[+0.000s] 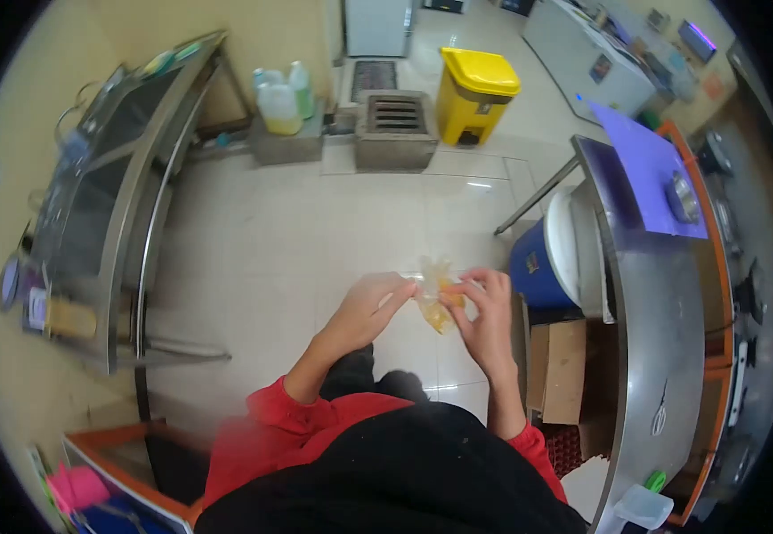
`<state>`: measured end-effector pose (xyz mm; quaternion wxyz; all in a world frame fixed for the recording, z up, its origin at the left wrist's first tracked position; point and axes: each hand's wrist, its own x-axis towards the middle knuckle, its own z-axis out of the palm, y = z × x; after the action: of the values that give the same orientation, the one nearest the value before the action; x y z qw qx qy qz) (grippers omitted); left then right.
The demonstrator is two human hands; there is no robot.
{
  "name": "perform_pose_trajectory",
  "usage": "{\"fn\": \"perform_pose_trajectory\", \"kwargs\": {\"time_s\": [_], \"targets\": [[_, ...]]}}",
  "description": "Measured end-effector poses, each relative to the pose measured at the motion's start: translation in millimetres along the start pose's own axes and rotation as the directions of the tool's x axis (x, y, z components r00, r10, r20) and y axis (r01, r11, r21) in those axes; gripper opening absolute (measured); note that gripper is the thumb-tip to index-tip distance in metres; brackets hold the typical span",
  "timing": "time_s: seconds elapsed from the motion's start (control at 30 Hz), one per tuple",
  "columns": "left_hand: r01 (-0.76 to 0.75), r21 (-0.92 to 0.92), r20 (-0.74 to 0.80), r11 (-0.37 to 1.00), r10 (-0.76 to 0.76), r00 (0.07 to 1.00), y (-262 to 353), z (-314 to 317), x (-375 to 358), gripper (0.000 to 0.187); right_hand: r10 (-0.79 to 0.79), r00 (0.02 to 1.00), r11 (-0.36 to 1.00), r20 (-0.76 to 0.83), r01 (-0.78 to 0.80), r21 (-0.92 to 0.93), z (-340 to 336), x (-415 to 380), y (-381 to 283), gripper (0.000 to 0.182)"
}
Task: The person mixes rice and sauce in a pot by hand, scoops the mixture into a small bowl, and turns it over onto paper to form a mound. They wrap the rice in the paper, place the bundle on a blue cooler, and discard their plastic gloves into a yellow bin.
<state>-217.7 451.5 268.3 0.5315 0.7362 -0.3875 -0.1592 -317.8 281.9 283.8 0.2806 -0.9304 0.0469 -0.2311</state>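
A small clear plastic bag (437, 280) with something yellow-orange at its lower part is held in the air in front of my body. My left hand (361, 309) pinches the bag's left edge between thumb and fingers. On the other side, my right hand (486, 319) has its fingers bent around the bag's right side. The top of the bag looks crumpled. What the yellow-orange contents are, I cannot make out.
A steel counter (658, 347) runs along the right, with a whisk (659, 418) and a purple board (644, 169). Below it stand a blue bin (533, 262) and a cardboard box (564, 369). Steel sinks (101, 205) line the left; a yellow pedal bin (475, 98) stands ahead.
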Motion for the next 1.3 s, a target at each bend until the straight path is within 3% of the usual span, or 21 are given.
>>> {"fn": "perform_pose_trajectory", "kwargs": {"time_s": [0.13,0.2,0.3,0.43,0.5,0.57,0.6,0.63,0.7,0.73,0.8,0.83,0.9,0.93,1.03,1.07,1.1,1.13,1.17,1.2,1.3], "targets": [[-0.074,0.124,0.086,0.99,0.064,0.994,-27.3,10.6,125.5,0.026,0.379,0.902,0.909,-0.206,-0.405,-0.102,-21.5,26.4,101.3,0.013],[-0.137,0.133,0.147,0.982,0.118,0.982,-45.2,25.0,184.5,0.023,0.479,0.857,0.854,-0.19,-0.505,-0.123,-22.2,31.8,148.6,0.013],[-0.2,0.176,0.269,0.964,0.149,0.952,-74.1,51.1,269.5,0.019,0.531,0.828,0.822,-0.18,-0.555,-0.13,-12.3,68.8,225.7,0.013],[-0.167,0.271,0.291,0.948,0.084,0.953,-138.0,74.7,369.9,0.019,0.528,0.819,0.833,-0.225,-0.551,-0.052,-5.1,164.0,318.1,0.012],[0.003,0.229,0.266,0.973,-0.065,0.962,-204.0,78.6,401.9,0.021,0.523,0.824,0.842,-0.217,-0.539,-0.015,-9.1,224.4,350.6,0.016],[0.231,0.25,0.113,0.94,-0.265,0.958,-294.2,74.0,402.2,0.021,0.542,0.816,0.84,-0.201,-0.531,0.111,-8.2,294.4,376.0,0.02],[0.377,0.253,0.056,0.891,-0.403,0.914,-343.7,65.3,390.7,0.023,0.549,0.814,0.836,-0.19,-0.525,0.162,-7.2,328.4,390.8,0.022],[0.583,0.384,0.026,0.716,-0.64,0.768,-391.6,54.6,370.1,0.025,0.542,0.825,0.836,-0.159,-0.511,0.2,-5.7,356.6,405.4,0.024],[0.283,0.676,0.011,0.68,-0.394,0.919,-508.6,32.3,290.4,0.024,0.48,0.865,0.872,-0.144,-0.453,0.185,4.5,414.9,442.1,0.023],[0.353,0.798,0.146,0.489,-0.724,0.674,-487.4,12.1,290.0,0.029,0.447,0.883,0.889,-0.14,-0.422,0.176,9.7,441.2,462.4,0.022],[0.618,0.716,0.126,0.324,-0.931,0.342,-481.0,-3.1,286.5,0.033,0.431,0.886,0.902,-0.168,-0.42,0.1,25.3,483.1,500.7,0.014],[0.699,0.666,0.1,0.261,-0.959,0.264,-481.3,-6.0,295.3,0.035,0.437,0.881,0.899,-0.182,-0.432,0.07,31.4,498.6,520.3,0.012],[0.797,0.571,0.032,0.199,-0.975,0.22,-491.9,-7.3,341.4,0.039,0.444,0.865,0.894,-0.233,-0.447,0.046,35.3,559.4,565.0,0.009],[0.821,0.531,-0.004,0.211,-0.968,0.251,-505.0,-5.1,369.2,0.041,0.486,0.847,0.872,-0.218,-0.488,0.045,33.2,575.6,581.3,0.009],[0.767,0.508,-0.076,0.391,-0.867,0.492,-541.5,-2.0,519.8,0.048,0.546,0.805,0.834,-0.233,-0.549,0.058,24.6,631.2,626.7,0.009],[0.774,0.501,0.004,0.387,-0.896,0.445,-541.2,-7.7,591.2,0.047,0.531,0.809,0.842,-0.252,-0.537,0.05,20.0,650.6,641.2,0.01],[0.712,0.466,0.063,0.525,-0.823,0.565,-497.8,-18.0,668.4,0.042,0.512,0.813,0.853,-0.278,-0.52,0.048,17.4,665.3,653.8,0.01],[0.676,0.309,-0.029,0.669,-0.704,0.71,-501.8,-15.0,715.7,0.039,0.537,0.802,0.838,-0.262,-0.544,0.053,16.3,679.4,667.7,0.011],[0.663,0.021,-0.118,0.749,-0.656,0.745,-535.1,-2.8,753.2,0.034,0.556,0.793,0.826,-0.249,-0.56,0.058,16.8,692.2,682.8,0.011],[0.485,0.042,-0.19,0.874,-0.469,0.862,-522.9,-0.6,802.8,0.027,0.567,0.789,0.819,-0.234,-0.57,0.062,20.2,711.2,701.7,0.012],[0.395,-0.127,-0.287,0.91,-0.415,0.863,-444.3,-5.5,895.6,0.026,0.591,0.807,0.807,0.019,-0.59,-0.015,57.5,743.6,776.2,0.013]]}}
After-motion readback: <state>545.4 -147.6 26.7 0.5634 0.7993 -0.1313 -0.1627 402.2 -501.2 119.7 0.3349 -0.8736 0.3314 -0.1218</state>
